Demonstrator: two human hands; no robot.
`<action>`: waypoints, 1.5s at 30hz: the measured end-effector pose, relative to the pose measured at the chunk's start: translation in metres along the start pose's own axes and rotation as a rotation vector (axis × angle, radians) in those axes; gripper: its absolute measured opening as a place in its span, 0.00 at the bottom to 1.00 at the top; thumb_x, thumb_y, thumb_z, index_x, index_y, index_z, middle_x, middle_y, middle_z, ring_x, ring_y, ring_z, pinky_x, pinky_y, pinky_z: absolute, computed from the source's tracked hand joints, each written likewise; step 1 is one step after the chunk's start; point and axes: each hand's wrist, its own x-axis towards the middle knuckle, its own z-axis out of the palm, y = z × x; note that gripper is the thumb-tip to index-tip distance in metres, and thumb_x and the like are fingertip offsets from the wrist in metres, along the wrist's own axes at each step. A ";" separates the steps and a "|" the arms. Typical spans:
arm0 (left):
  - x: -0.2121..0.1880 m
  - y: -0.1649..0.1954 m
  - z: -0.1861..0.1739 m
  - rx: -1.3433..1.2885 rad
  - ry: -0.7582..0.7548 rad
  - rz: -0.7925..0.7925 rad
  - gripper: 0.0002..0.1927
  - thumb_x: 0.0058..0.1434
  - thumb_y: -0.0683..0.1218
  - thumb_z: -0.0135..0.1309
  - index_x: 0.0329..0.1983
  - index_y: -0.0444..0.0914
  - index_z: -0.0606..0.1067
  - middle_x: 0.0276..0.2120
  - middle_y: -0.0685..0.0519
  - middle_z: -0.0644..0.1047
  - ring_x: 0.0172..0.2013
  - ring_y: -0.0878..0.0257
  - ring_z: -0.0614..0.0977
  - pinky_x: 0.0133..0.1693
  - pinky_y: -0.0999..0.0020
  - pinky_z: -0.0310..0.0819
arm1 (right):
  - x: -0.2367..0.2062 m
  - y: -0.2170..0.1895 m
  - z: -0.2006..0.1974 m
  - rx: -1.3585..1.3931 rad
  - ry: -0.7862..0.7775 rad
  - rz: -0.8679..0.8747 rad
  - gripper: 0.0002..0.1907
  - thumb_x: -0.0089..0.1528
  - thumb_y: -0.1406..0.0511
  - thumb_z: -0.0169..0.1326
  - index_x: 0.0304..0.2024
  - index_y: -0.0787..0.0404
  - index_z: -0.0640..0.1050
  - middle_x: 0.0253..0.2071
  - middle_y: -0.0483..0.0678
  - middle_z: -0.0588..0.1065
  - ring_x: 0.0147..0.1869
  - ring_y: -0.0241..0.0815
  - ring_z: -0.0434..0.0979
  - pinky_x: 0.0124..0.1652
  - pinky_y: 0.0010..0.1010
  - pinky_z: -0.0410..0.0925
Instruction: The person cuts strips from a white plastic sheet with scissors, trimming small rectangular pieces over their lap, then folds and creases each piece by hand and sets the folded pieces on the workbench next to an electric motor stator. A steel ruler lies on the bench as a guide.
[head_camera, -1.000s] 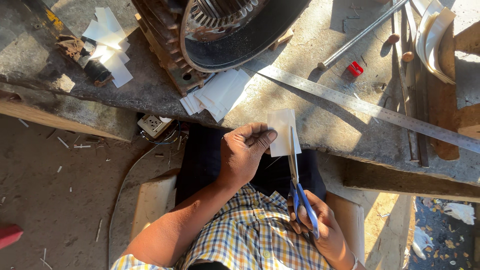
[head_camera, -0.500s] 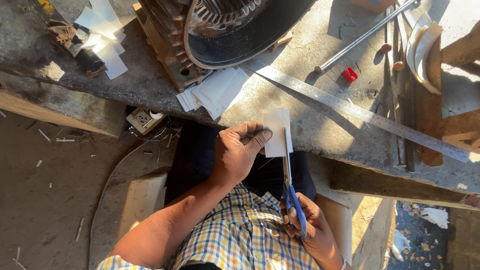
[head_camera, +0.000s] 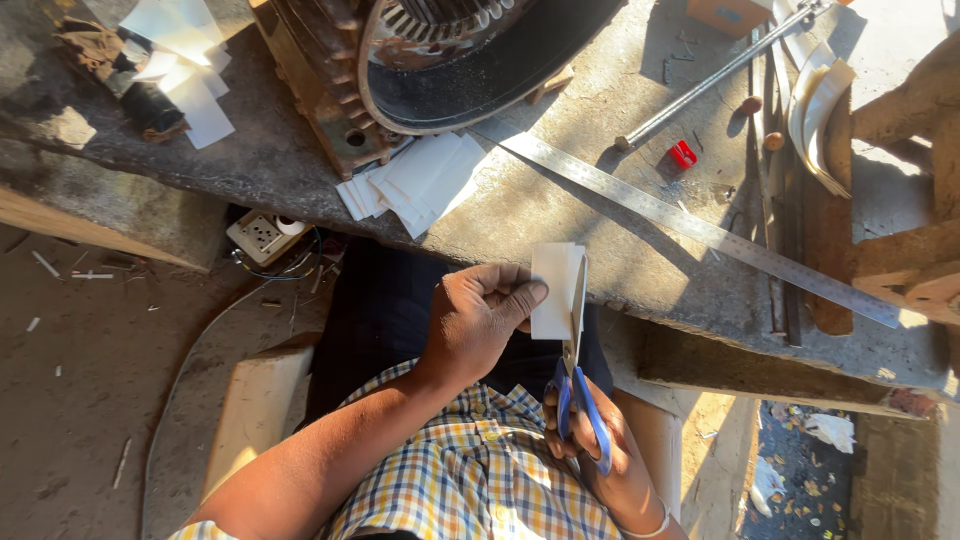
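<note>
Left hand (head_camera: 478, 318) pinches paper (head_camera: 553, 290); right hand (head_camera: 600, 455) — scissors (head_camera: 575, 380).

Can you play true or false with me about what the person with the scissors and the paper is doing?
1. The left hand holds a small white rectangular paper piece. True.
2. The scissors have red handles. False: the blue-handled metal scissors are in the right hand.
3. The scissor blades lie along the paper piece's right edge. True.
4. The long flat metal ruler is in the person's lap. False: it lies slantwise on the grey stone worktop.
5. A stack of white paper pieces lies beside the rusty round motor housing. True.
</note>
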 end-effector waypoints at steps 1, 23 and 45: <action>-0.001 -0.002 0.001 0.004 -0.002 0.004 0.11 0.64 0.44 0.62 0.41 0.29 0.82 0.28 0.49 0.83 0.28 0.68 0.84 0.30 0.73 0.81 | 0.000 -0.001 0.001 0.002 0.001 -0.008 0.35 0.58 0.49 0.60 0.51 0.72 0.70 0.35 0.50 0.67 0.31 0.36 0.63 0.33 0.29 0.62; -0.004 0.015 0.001 0.098 -0.048 0.000 0.10 0.64 0.43 0.61 0.42 0.30 0.82 0.29 0.48 0.84 0.28 0.66 0.83 0.30 0.70 0.80 | -0.002 0.016 -0.045 -0.094 -0.046 -0.315 0.34 0.64 0.53 0.59 0.63 0.65 0.63 0.42 0.49 0.73 0.37 0.35 0.73 0.34 0.26 0.68; 0.083 0.069 -0.082 1.912 -0.044 0.679 0.14 0.67 0.41 0.51 0.55 0.36 0.77 0.34 0.46 0.80 0.38 0.55 0.81 0.31 0.64 0.79 | 0.153 -0.257 -0.013 -1.293 0.416 -0.271 0.17 0.64 0.57 0.62 0.49 0.62 0.79 0.28 0.55 0.82 0.28 0.41 0.84 0.27 0.31 0.72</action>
